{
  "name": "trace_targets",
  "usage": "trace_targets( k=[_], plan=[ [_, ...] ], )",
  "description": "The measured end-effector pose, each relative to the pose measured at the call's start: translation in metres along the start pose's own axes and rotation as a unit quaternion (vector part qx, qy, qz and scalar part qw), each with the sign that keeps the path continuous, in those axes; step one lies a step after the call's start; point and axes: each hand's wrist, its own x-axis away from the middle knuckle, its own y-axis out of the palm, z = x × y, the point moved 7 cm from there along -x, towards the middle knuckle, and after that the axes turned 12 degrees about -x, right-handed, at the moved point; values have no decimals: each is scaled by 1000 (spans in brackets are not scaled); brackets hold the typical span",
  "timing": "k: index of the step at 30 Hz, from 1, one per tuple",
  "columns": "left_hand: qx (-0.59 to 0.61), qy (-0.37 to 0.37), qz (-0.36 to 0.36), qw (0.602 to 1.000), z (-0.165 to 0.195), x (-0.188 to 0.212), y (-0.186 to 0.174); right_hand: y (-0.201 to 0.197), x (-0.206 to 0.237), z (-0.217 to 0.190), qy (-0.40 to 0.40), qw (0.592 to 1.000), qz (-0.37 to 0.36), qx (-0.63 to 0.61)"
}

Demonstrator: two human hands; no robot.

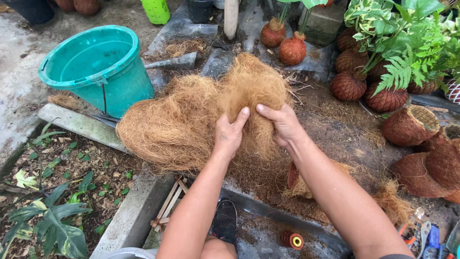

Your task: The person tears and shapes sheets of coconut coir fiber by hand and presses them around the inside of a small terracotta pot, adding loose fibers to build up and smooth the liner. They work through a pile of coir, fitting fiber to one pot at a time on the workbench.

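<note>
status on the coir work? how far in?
Done: several fibre-wrapped balls sit finished by the potted plants, two already with stems. In hand: left hand and right hand both grip a tuft pulled from the coir pile. Left: most of that pile is loose, and empty fibre shells lie at right.

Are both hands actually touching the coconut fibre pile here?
Touching. The head view shows the left hand and right hand gripping a tuft of the coconut fibre pile, fingers sunk into the strands, thumbs on top.
</note>
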Motion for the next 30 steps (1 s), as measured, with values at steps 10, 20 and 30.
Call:
trace_targets(
  k=[10,20,30],
  plan=[
    [108,54,61,991,-6,1,-25,-48,-9,-4,-20,998,56,-10],
    [74,23,2,997,-30,-4,-11,-12,3,10,62,995,56,63],
    [-47,12,-3,999,-33,7,3,-18,8,20,66,977,74,190]
  ],
)
